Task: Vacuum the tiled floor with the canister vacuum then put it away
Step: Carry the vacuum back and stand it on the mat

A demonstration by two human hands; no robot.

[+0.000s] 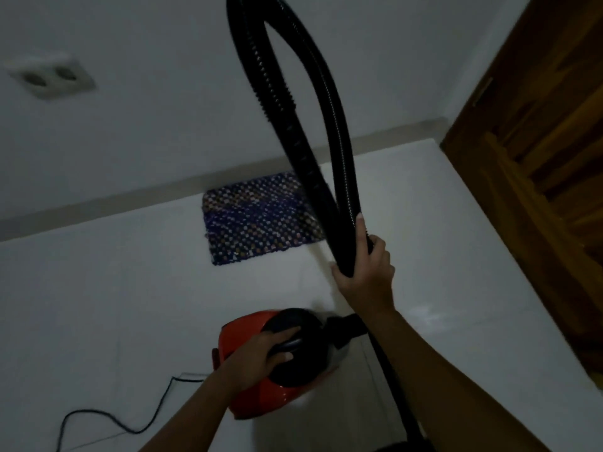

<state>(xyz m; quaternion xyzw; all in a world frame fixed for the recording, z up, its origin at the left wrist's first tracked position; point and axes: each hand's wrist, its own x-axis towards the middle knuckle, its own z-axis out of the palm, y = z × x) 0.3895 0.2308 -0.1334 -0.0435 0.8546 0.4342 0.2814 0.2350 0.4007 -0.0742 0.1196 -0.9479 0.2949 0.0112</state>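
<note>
A red canister vacuum [251, 391] with a black top sits low in the middle of the view, over the pale tiled floor [114, 305]. My left hand [261, 353] is closed on its black carry handle. My right hand [365, 272] grips the black ribbed hose [284, 102], which is doubled into a tall loop that rises past the top edge of the frame. Another stretch of hose runs down from the vacuum's front, under my right forearm, to the bottom edge.
The black power cord [98, 415] trails across the floor at lower left. A blue patterned mat [257, 216] lies against the white wall. A double wall socket [52, 76] is at upper left. A wooden door [541, 151] stands at right.
</note>
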